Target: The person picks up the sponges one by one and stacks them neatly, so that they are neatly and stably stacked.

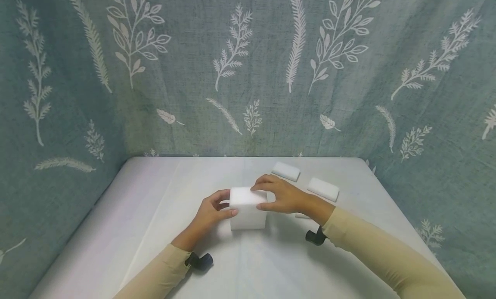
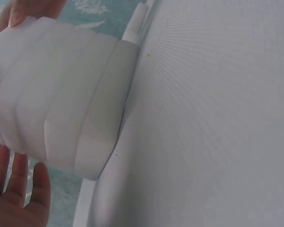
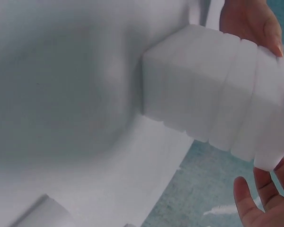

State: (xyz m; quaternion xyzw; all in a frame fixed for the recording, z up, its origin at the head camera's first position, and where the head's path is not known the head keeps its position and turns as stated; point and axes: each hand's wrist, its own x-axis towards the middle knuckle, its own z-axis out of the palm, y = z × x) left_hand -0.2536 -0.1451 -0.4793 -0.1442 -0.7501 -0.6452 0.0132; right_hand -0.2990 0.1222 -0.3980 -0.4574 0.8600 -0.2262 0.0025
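A stack of several white foam sponges [image 1: 248,221] stands upright on the table, its layers showing as seams in both wrist views. My left hand [image 1: 209,211] holds the upper left side, thumb on the front face and forefinger towards the back. From the right, my right hand [image 1: 284,196] grips the top sponge [image 1: 241,195], fingers over its upper face and thumb at the front right corner. In the left wrist view, the other left fingers [image 2: 40,184] spread loosely beside the stack [image 2: 71,94]. The right fingers [image 3: 246,201] show at the stack's upper end in the right wrist view.
Right of the stack lie loose white sponges: one at the back [image 1: 286,171], one further right [image 1: 323,189], and one mostly hidden under the right wrist [image 1: 302,215]. A white cloth covers the table [image 1: 186,264]. Green leaf-patterned curtains [image 1: 248,118] hang around its back and sides.
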